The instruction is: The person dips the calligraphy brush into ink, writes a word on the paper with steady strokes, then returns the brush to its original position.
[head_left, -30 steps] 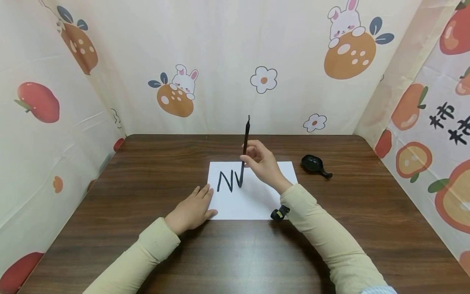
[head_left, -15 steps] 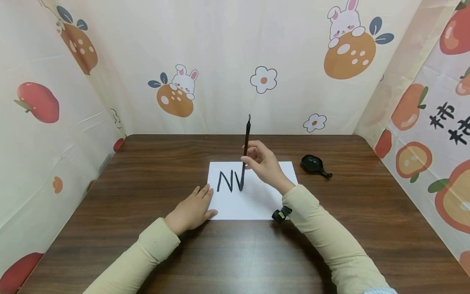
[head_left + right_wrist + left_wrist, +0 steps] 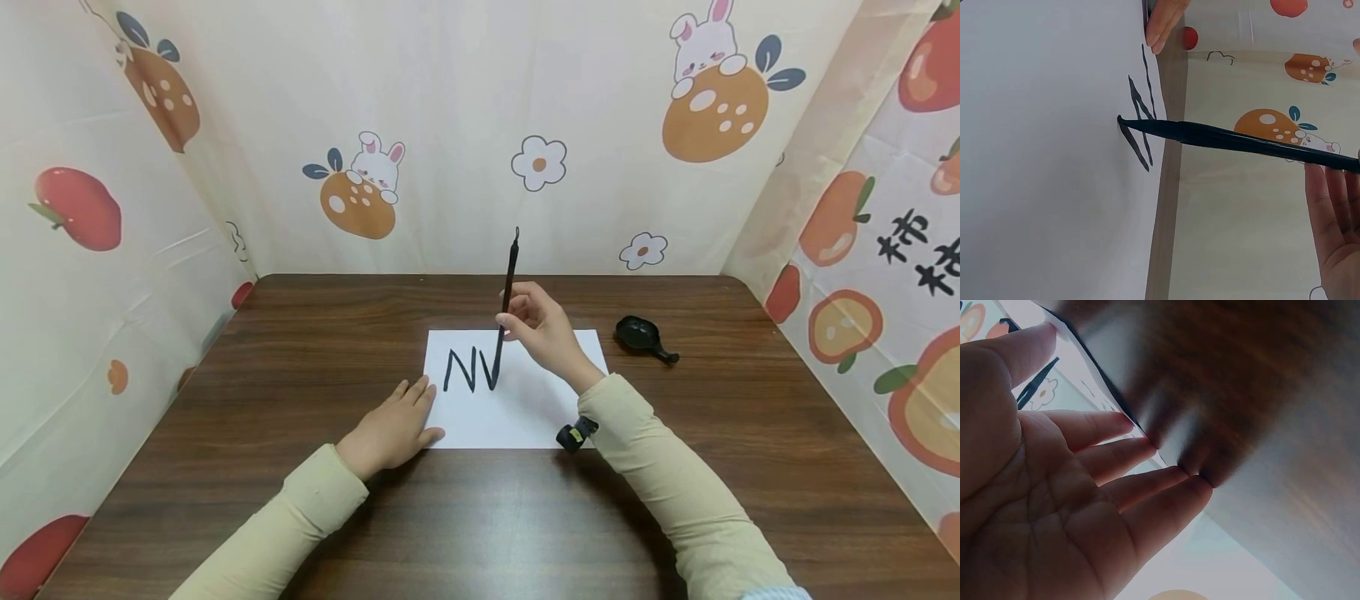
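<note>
A white sheet of paper [image 3: 525, 417] lies on the table, bearing a black painted N [image 3: 460, 371] and, to its right, a slanting stroke. My right hand [image 3: 543, 333] pinches a dark writing brush [image 3: 511, 271] by its shaft, high above the bristles. Nearly upright, the brush leans slightly right at the top. In the right wrist view the inked brush tip [image 3: 1132, 123] is at the lower end of the slanting stroke [image 3: 1135, 147]. With fingers extended, my left hand [image 3: 390, 425] rests on the paper's left edge; its fingertips [image 3: 1207, 484] meet the tabletop in the left wrist view.
A small black dish with a short handle [image 3: 639, 334] sits on the brown wooden table [image 3: 322, 350], right of the paper. Printed curtains [image 3: 465, 100] stand behind the table and at both sides. A black camera [image 3: 576, 434] hangs at my right wrist.
The second letter's slanting stroke has grown a little downward. My right hand has then risen slightly, and the brush top leans further right. My left hand has stayed put.
</note>
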{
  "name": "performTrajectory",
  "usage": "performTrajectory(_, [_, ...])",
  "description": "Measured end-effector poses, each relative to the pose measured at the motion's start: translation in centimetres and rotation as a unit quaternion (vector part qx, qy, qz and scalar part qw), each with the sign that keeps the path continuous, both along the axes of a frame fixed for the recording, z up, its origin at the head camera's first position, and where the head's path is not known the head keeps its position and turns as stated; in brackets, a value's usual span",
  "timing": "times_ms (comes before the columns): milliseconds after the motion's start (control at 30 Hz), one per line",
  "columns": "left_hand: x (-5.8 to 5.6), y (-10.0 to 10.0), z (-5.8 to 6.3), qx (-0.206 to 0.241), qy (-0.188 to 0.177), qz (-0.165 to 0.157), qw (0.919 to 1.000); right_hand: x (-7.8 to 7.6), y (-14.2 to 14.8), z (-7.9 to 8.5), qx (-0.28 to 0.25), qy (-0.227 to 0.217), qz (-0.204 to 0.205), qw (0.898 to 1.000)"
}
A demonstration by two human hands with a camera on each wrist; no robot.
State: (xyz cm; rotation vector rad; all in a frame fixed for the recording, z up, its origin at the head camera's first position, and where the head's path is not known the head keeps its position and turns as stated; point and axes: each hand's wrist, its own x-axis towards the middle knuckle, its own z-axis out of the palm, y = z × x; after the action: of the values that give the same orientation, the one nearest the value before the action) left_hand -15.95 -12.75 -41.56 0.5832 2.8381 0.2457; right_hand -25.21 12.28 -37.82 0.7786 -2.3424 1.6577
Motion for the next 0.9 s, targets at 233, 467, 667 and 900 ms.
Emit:
performTrajectory(233, [-0.01,0.03,0.02,0.000,0.000,0.000,1.0000,-0.23,0.07,0.08,0.000,-0.014,-0.008,1.000])
performTrajectory(467, [-0.06,0.05,-0.01,0.000,-0.001,-0.002,1.0000,-0.51,0.06,-0.01,0.003,-0.016,-0.013,1.000])
performTrajectory(667, [-0.06,0.04,-0.03,-0.002,-0.002,0.001,1.0000,-0.65,0.04,-0.10,0.011,-0.015,-0.022,1.000])
performTrajectory(900, [-0.06,0.02,-0.06,0.000,0.000,-0.002,1.0000,-0.87,0.05,-0.23,0.018,-0.007,-0.031,0.999])
